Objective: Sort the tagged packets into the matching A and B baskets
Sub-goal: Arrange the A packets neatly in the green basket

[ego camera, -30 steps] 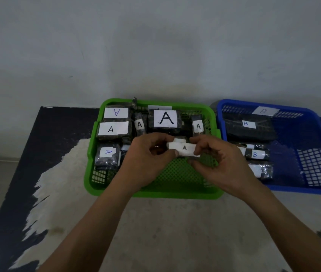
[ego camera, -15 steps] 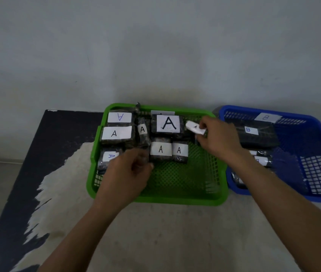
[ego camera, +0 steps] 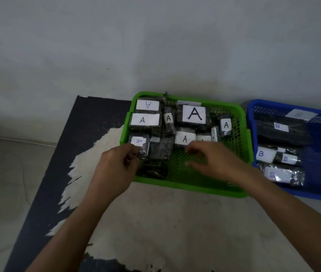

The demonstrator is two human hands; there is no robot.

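Low in the frame, the left hand [ego camera: 116, 165] pinches a dark packet [ego camera: 143, 152] at the green basket's [ego camera: 191, 188] left edge, apparently to straighten it; the right hand [ego camera: 212, 160] hovers loosely spread and empty. Beyond, A packets [ego camera: 194, 114] crowd the centre; B packets [ego camera: 277, 173] fill the blue basket [ego camera: 293, 195] at right.

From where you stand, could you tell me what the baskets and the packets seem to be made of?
Green basket and blue basket: probably moulded plastic, with smooth rims and mesh walls. Packets: dark contents in what looks like shiny clear film, with white paper tags.
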